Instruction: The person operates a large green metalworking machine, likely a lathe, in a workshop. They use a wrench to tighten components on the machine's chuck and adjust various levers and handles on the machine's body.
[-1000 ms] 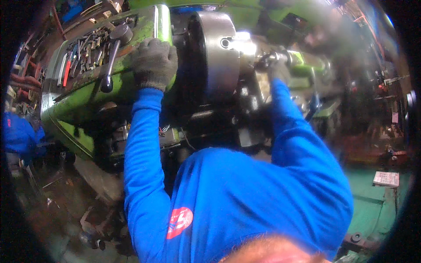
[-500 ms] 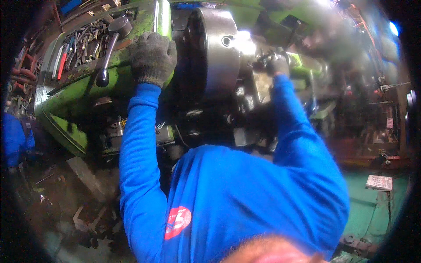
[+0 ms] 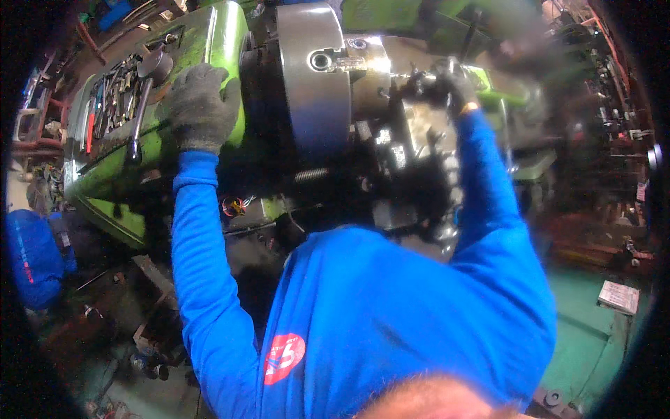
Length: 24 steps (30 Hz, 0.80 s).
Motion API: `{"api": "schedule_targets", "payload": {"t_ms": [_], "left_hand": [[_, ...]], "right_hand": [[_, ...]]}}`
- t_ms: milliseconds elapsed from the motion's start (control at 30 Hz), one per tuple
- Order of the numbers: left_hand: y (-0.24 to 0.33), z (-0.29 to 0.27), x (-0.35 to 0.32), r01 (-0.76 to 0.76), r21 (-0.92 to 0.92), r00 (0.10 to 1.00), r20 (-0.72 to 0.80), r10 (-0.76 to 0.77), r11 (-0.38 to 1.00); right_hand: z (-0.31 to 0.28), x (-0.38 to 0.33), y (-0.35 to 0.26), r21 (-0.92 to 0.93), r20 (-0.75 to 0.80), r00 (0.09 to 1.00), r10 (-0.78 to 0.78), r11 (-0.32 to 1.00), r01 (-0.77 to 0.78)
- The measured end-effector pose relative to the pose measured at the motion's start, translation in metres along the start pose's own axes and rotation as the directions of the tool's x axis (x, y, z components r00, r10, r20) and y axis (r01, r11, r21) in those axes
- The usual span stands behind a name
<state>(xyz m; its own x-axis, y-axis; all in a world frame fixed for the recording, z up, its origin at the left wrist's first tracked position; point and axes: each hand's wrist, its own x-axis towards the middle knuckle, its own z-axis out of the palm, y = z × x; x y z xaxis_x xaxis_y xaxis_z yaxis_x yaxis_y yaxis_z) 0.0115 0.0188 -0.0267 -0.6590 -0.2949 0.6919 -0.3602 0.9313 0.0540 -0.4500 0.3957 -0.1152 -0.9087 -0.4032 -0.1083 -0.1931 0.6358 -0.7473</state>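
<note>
On the green lathe headstock [image 3: 223, 49] the gloved left hand [image 3: 201, 112] lies spread and flat, gripping nothing, just beside the big steel chuck [image 3: 310, 84]. That chuck sits centre-top, and I judge it heavy, rigid and oil-slick, best handled by its rim or turned with a key in the square socket (never by the jaws). Over at the tool post [image 3: 419, 87] the right hand [image 3: 453, 84] is blurred; I cannot tell what it grips. Tray of wrenches [image 3: 112, 105] sits far left, while the lathe bed hides behind the blue shirt.
</note>
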Motion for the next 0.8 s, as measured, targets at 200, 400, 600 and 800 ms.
{"api": "schedule_targets", "payload": {"t_ms": [200, 400, 600, 800], "left_hand": [[0.011, -0.018, 0.006, -0.012, 0.078, 0.998, 0.062, 0.007, 0.997], [0.002, -0.013, 0.002, -0.021, 0.099, 0.998, 0.054, 0.016, 0.995], [0.017, -0.032, 0.006, -0.038, 0.233, 0.999, 0.044, 0.029, 0.972], [0.023, -0.027, 0.018, 0.244, 0.3, 0.91, 0.257, -0.325, 0.922]], "right_hand": [[-0.033, -0.105, -0.115, 0.361, -0.066, 0.962, -0.264, 0.893, 0.27], [-0.095, -0.159, -0.176, 0.155, -0.295, 0.883, -0.366, 0.893, 0.422], [-0.178, -0.162, -0.143, -0.004, -0.372, 0.8, -0.47, 0.863, 0.505], [-0.237, -0.144, -0.069, -0.567, -0.222, 0.857, -0.465, 0.777, 0.275]]}}
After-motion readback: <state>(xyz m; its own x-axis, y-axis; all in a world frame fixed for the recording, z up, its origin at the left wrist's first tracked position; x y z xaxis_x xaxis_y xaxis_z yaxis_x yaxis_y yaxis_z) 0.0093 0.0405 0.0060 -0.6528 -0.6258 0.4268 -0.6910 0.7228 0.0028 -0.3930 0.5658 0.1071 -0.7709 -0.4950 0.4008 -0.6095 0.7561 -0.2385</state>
